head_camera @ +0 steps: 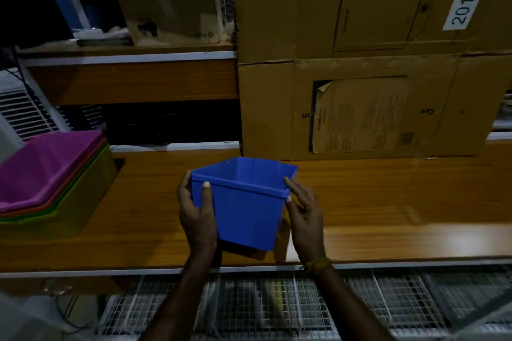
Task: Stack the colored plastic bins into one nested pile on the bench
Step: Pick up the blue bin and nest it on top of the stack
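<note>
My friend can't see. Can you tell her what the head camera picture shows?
Two hands, left hand and right hand, hold a blue bin above a wooden bench. A nested pile of bins, purple on top, sits at the left.

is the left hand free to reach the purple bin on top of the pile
Probably not yet: the left hand grips the blue plastic bin with the right hand. The bench path toward the purple bin looks unobstructed.

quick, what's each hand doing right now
Left hand: grips the blue bin.
Right hand: grips the same bin's other side.
</note>
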`<state>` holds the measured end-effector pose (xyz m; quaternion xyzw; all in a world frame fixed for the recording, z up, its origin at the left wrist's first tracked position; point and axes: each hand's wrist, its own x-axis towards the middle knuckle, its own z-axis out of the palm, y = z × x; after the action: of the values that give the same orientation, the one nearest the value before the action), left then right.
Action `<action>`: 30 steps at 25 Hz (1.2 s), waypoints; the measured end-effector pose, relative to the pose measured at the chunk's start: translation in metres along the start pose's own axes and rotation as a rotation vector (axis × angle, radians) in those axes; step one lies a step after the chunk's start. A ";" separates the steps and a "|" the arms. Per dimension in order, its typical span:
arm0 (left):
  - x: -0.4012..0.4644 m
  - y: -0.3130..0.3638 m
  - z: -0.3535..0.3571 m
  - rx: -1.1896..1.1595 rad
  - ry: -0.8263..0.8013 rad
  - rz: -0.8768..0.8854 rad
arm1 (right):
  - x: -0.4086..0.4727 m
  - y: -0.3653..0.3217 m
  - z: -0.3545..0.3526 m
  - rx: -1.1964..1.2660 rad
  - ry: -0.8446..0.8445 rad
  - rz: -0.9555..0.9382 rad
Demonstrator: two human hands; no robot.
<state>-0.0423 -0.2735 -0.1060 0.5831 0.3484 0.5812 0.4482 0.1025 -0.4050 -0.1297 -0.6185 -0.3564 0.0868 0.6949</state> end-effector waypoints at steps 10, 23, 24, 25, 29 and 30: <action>-0.011 -0.044 -0.037 0.438 -0.258 -0.214 | -0.043 0.044 0.103 -0.475 -0.208 -0.164; 0.048 -0.081 -0.143 0.556 -0.356 -0.057 | -0.006 0.074 0.149 -0.807 -0.039 -0.117; 0.058 -0.085 -0.152 0.577 -0.313 -0.068 | 0.001 0.075 0.147 -0.853 -0.016 -0.076; 0.067 -0.089 -0.160 0.597 -0.274 -0.086 | 0.007 0.075 0.145 -0.881 -0.011 -0.035; 0.089 -0.098 -0.167 0.611 -0.209 -0.068 | 0.007 0.068 0.158 -0.884 -0.034 -0.006; 0.088 -0.097 -0.161 0.601 -0.219 -0.046 | 0.000 0.064 0.165 -0.886 -0.025 -0.016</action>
<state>-0.1834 -0.1379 -0.1765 0.7406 0.4671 0.3757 0.3035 0.0239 -0.2595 -0.1914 -0.8527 -0.3726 -0.0723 0.3590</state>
